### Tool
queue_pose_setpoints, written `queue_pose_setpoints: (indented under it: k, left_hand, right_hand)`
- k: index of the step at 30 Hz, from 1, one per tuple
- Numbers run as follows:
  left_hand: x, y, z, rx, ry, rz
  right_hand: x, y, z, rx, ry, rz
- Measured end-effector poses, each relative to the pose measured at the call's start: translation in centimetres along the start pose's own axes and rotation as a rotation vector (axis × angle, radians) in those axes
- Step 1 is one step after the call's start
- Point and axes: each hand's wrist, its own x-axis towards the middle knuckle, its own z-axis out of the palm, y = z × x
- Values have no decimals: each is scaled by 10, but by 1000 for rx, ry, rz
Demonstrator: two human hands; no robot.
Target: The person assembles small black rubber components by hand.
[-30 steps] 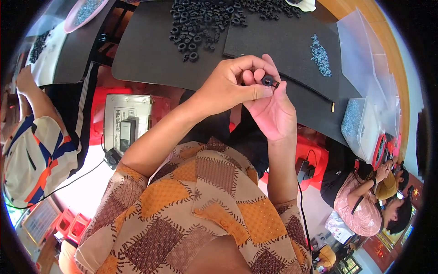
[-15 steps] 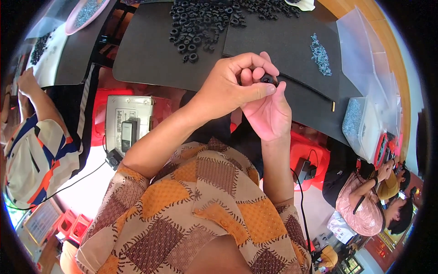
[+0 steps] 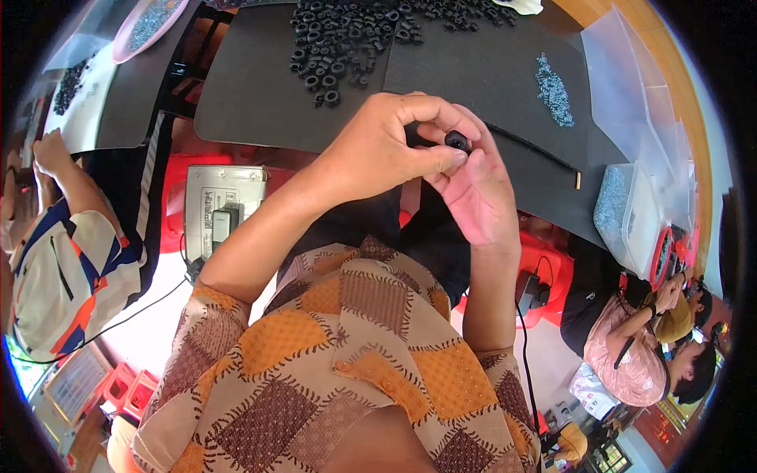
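Head view: left hand (image 3: 386,150) and right hand (image 3: 473,193) together, both pinching one small black ring (image 3: 456,141). Above the dark bench (image 3: 260,94), near a heap of black rings (image 3: 355,27).

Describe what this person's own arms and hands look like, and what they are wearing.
Both forearms are bare, with no gloves, watch or rings visible on the left hand or the right hand. The short-sleeved shirt has a patchwork pattern of orange, brown and tan squares edged with dark stitch marks, and small buttons down the front.
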Motion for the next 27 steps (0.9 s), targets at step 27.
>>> queue_pose_setpoints:
  k: [27]
  left_hand:
    - [22, -18, 6, 920, -223, 350]
  right_hand:
    - [13, -14, 3, -1271, 385, -166]
